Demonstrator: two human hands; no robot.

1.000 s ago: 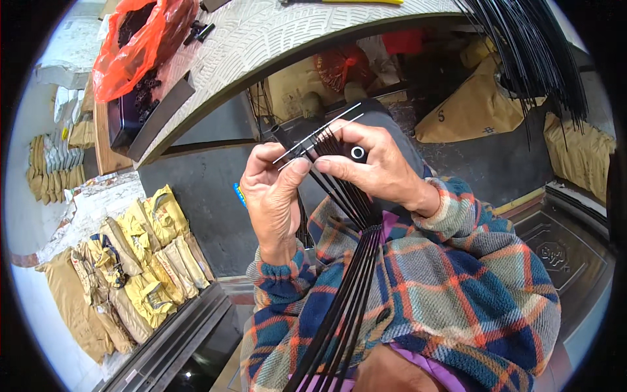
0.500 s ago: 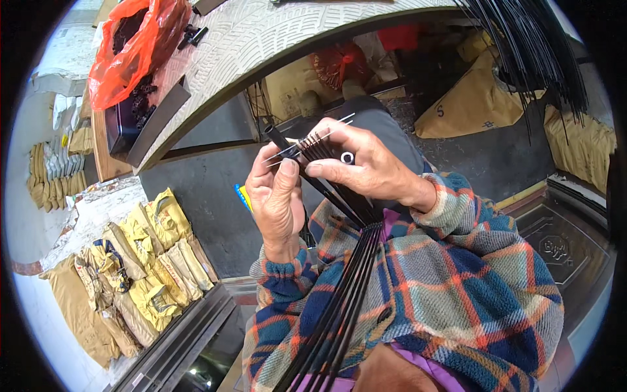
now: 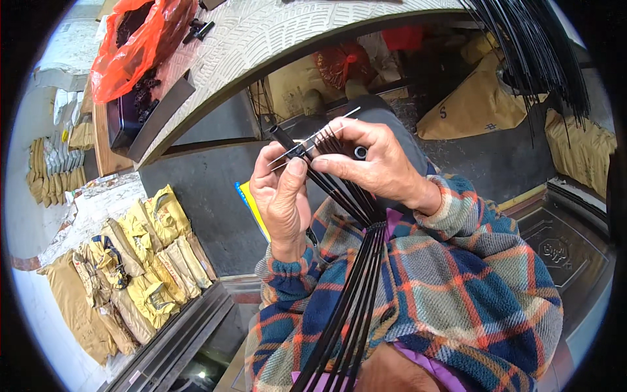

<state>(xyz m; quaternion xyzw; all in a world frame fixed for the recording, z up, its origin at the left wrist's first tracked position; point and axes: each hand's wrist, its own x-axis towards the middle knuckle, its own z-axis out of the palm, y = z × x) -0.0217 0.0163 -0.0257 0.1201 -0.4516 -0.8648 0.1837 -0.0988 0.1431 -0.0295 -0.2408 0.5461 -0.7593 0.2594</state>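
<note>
Several thin black ribs [image 3: 356, 274], long flat metal strips by the look of them, are gathered into a bundle that runs up from the lap and fans out at the top between both hands. Everything below is placed relative to that fan of rib tips.

The left hand [image 3: 282, 199] is closed just left of the fan, thumb pressed onto a short black tube piece [image 3: 285, 140] where a thin silvery wire [image 3: 320, 134] crosses the tips. The right hand [image 3: 372, 163] is wrapped over the fan from the right, fingers curled around the ribs so they're kept spread in a row. Both grips are tight pinches, not loose holds. A small black ring [image 3: 360, 153] can be seen just right of the fan, against the right hand's fingers.

Judging from this, the wire is being threaded through the rib ends, so a few pointers:
- The tips should be kept level and in order; if one is allowed to slip behind another, the wire will probably be missed.
- The wire is best kept straight and fed in a little at a time.
- The bundle lower down could be steadied against the plaid fleece sleeve [image 3: 457, 287] so the fan isn't twisted.

Well above the fan, an orange plastic bag [image 3: 130, 46] sits on the pale patterned surface [image 3: 261, 39]; well to its left, tan paper packets [image 3: 124, 261] are stacked on the floor.
</note>
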